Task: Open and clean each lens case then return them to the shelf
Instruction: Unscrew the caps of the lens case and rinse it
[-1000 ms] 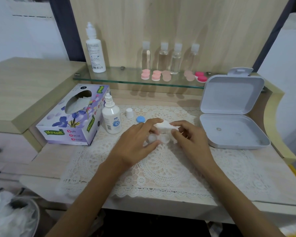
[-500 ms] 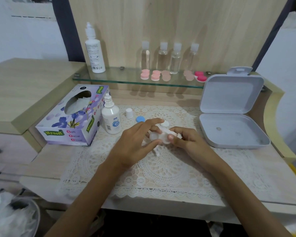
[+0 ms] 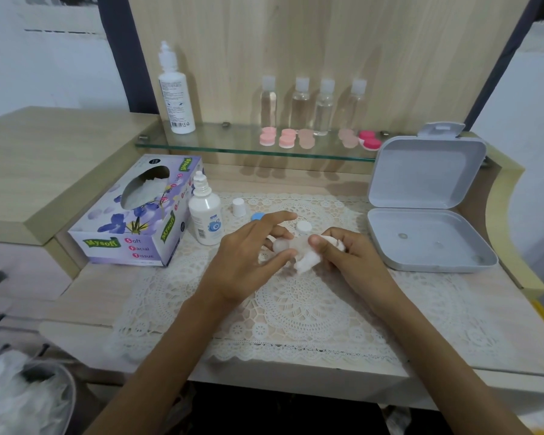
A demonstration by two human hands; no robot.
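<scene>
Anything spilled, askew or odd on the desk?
No spill shows. A loose white cap and a blue cap lie on the lace mat beside the small bottle, and the grey box stands open. That fits cleaning under way; nothing else stands out.

Two bare forearms are being shown rising from the lower edge to the left hand (image 3: 245, 262) and the right hand (image 3: 352, 255); short, plain fingernails are being shown.
</scene>
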